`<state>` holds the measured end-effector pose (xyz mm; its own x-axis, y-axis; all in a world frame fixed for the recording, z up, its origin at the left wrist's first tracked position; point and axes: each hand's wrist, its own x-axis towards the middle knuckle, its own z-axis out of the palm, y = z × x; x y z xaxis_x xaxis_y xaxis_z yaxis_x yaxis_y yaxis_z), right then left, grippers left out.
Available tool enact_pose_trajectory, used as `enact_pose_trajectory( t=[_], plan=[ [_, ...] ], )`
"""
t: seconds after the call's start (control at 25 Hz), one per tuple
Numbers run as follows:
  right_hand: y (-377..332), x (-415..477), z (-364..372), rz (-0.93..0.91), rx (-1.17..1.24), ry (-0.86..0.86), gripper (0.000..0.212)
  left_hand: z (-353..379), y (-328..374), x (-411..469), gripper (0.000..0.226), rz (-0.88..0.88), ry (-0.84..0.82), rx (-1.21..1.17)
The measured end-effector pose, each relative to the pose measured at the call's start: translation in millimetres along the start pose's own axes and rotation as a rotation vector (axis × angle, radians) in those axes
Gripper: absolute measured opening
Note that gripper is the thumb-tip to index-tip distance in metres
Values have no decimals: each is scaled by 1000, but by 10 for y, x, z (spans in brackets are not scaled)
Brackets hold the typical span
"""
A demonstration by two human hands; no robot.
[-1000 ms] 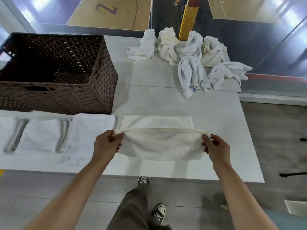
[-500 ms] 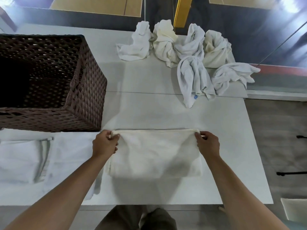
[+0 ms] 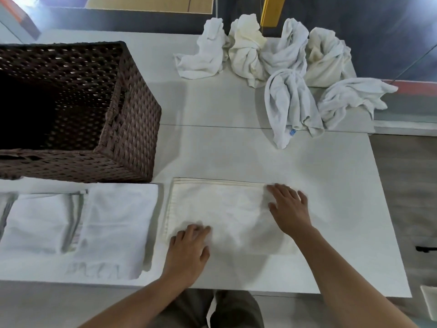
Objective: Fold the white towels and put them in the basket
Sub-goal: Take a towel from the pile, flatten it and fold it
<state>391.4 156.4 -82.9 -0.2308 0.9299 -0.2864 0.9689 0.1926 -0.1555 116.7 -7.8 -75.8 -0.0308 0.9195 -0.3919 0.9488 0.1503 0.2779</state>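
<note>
A cream-white towel [image 3: 227, 209] lies folded flat on the white table [image 3: 236, 150] near its front edge. My left hand [image 3: 189, 249] presses on the towel's near left part with spread fingers. My right hand [image 3: 289, 207] lies flat on its right side. A dark brown woven basket [image 3: 132, 129] stands at the left, its inside dark. Two folded white towels, one [image 3: 118, 223] beside the cream towel and one [image 3: 37, 223] further left, lie in front of the basket. A heap of crumpled white towels [image 3: 288, 67] sits at the table's back right.
The table's front edge runs just below my hands, and its right edge [image 3: 387, 209] drops to a grey floor. A yellow post [image 3: 270, 10] rises behind the towel heap. My legs show under the table's front edge.
The near edge of the towel was lifted and carried forward onto its far edge, halving it. Both hands let go of the corners and now lie flat on the folded towel.
</note>
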Motion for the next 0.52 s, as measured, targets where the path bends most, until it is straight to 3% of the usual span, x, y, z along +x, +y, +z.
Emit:
enact_pose_trajectory(
  t=[0.2, 0.52],
  plan=[
    [21, -497, 66, 231, 50, -25, 54, -5, -59, 333, 55, 71, 174, 233],
    [-82, -1388, 361, 565, 290, -104, 59, -118, 218, 919, 64, 85, 59, 307]
  ],
)
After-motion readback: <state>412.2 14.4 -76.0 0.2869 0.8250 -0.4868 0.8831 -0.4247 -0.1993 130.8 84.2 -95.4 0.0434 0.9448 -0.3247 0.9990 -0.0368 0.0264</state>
